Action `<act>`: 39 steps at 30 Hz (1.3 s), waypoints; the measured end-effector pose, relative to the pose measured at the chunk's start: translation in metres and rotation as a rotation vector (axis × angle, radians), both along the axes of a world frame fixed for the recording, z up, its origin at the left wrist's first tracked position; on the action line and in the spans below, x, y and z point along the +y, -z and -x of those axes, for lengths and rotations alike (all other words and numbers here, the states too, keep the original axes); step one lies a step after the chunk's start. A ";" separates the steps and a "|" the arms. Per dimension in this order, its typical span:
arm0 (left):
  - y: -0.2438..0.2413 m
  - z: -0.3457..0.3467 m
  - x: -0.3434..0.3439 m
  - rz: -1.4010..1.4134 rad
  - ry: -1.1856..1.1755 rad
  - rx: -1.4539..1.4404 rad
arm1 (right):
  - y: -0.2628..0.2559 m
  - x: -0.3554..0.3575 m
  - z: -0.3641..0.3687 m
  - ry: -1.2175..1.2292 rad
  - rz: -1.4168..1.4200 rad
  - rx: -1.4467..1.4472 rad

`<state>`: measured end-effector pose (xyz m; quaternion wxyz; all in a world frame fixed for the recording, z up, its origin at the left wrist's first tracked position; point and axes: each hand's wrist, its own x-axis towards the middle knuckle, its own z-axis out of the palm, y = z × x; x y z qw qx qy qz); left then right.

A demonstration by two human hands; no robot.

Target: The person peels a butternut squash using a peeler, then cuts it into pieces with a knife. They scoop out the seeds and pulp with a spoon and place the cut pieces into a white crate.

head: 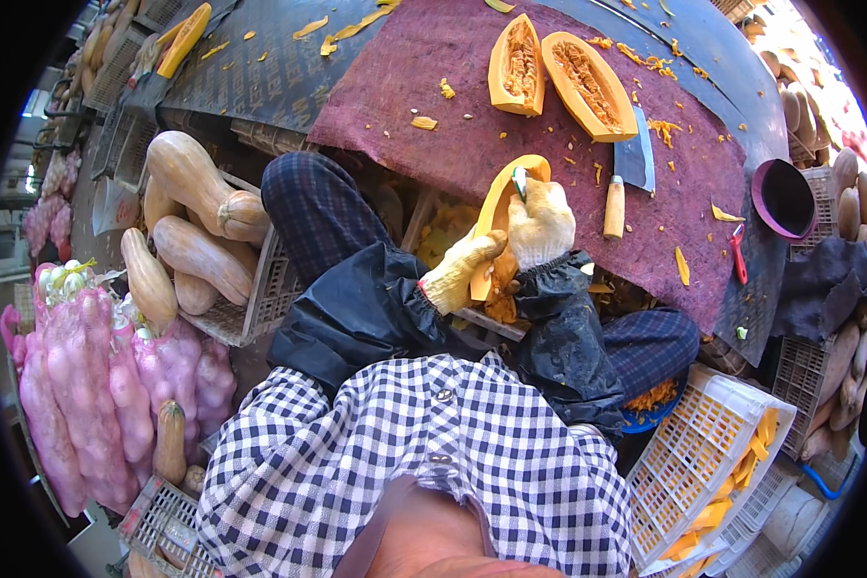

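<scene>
My left hand (pixel 462 269), in a pale knitted glove, holds the near end of a peeled, halved squash piece (pixel 494 209) above a crate between my knees. At the far end of the piece, my gloved right hand (pixel 542 220) grips a small tool (pixel 521 183) with a white and green part; its working end is hidden. Orange pulp (pixel 502 289) shows beside the near end of the piece. Two peeled squash halves (pixel 518 68) (pixel 589 85) lie cut side up on the purple cloth, seeds and fibres inside. A cleaver (pixel 634 155) with a wooden handle (pixel 614 209) lies beside them.
A red-handled peeler (pixel 738 254) and a round dark bowl (pixel 784 200) are at the right. Whole squashes (pixel 202 253) fill a crate (pixel 271 289) at the left, beside pink net bags (pixel 79 390). A white crate (pixel 701 462) with orange pieces stands lower right. Scraps dot the cloth (pixel 404 79).
</scene>
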<state>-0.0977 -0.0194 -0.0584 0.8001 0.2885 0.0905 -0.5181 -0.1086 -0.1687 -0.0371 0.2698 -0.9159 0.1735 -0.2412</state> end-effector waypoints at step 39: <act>0.004 -0.023 0.006 -0.043 0.059 0.014 | -0.021 0.028 0.057 -0.195 -0.147 -0.034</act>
